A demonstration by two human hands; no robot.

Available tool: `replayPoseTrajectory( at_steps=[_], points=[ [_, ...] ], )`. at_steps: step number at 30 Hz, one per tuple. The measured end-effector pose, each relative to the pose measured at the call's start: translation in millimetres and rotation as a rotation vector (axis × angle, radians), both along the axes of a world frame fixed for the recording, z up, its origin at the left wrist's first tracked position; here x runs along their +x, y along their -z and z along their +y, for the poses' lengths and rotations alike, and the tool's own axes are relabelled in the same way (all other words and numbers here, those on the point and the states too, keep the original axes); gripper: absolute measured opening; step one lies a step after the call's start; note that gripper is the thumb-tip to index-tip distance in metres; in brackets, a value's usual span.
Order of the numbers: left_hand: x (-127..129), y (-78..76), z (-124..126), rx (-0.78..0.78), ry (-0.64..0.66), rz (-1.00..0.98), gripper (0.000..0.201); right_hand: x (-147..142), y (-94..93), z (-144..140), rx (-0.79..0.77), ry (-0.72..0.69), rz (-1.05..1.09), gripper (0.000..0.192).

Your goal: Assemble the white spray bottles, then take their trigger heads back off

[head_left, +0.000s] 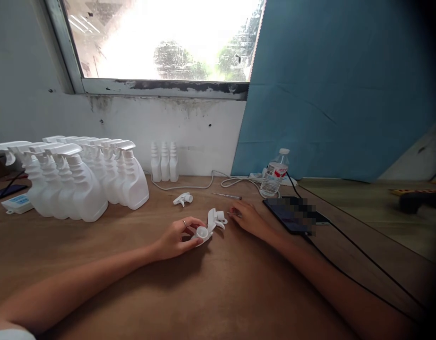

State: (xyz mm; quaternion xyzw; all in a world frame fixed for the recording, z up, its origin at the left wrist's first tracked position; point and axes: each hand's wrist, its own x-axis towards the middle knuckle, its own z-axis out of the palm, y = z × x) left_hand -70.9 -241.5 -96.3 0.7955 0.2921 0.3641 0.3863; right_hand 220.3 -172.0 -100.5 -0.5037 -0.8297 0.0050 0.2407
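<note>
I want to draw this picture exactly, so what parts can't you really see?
Head view only:
- Phone screen: blurred out.
- Small thing under the right hand: too small, fingers cover it.
- Spray head: partly hidden by the left hand.
- Far-right dark object: in shadow, cut off by the edge.
</note>
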Motion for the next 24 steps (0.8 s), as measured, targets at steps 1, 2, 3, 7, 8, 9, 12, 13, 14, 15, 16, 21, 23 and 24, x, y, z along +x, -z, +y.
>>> replayPoseTrajectory(
  at_steps=[1,2,3,7,8,9,12,13,14,15,16,21,23,24],
  points=[
    [0.3,0.0,0.2,0.001,0.023,0.005,0.033,-1.6,-1.1,-1.1,0.010,-0.012,0.019,0.006],
    [0.6,0.1,0.9,0.003,0.039,0.007,0.033,-3.4,-2.2,-2.5,0.019,-0.025,0.039,0.006],
    [0.8,0.3,1.8,0.002,0.049,0.008,0.033,-5.2,-3.2,-4.0,0.029,-0.035,0.061,0.007],
    [0.4,1.5,4.7,-0.006,0.067,0.008,0.034,-11.4,-5.8,-10.1,0.072,-0.057,0.150,0.013],
    [0.2,1.7,5.2,-0.013,0.072,0.011,0.035,-12.4,-6.0,-11.2,0.080,-0.061,0.170,0.015],
    [0.0,1.8,5.5,-0.022,0.079,0.016,0.036,-13.1,-6.0,-11.9,0.087,-0.066,0.189,0.017],
    [-0.3,1.2,5.8,-0.064,0.096,0.014,0.037,-13.9,-5.2,-12.5,0.099,-0.085,0.232,0.021],
    [-0.3,0.8,5.6,-0.081,0.103,0.005,0.036,-14.0,-5.1,-12.6,0.103,-0.092,0.244,0.022],
    [-0.3,0.4,5.4,-0.098,0.111,-0.006,0.035,-14.3,-5.2,-13.0,0.111,-0.098,0.257,0.023],
    [-0.2,0.0,5.2,-0.116,0.116,-0.017,0.035,-14.9,-5.7,-14.1,0.126,-0.102,0.274,0.023],
    [-0.1,-0.4,5.0,-0.132,0.122,-0.025,0.034,-16.2,-6.6,-16.0,0.146,-0.103,0.294,0.023],
    [0.7,0.6,4.7,-0.194,0.156,-0.046,0.036,-35.4,-14.6,-42.4,0.253,-0.170,0.383,0.017],
    [1.4,1.5,4.4,-0.214,0.167,-0.047,0.037,-47.7,-17.2,-57.9,0.277,-0.308,0.418,0.016],
    [2.0,1.8,4.1,-0.222,0.171,-0.047,0.038,-53.7,-18.3,-65.0,0.283,-0.392,0.413,0.016]
  ],
)
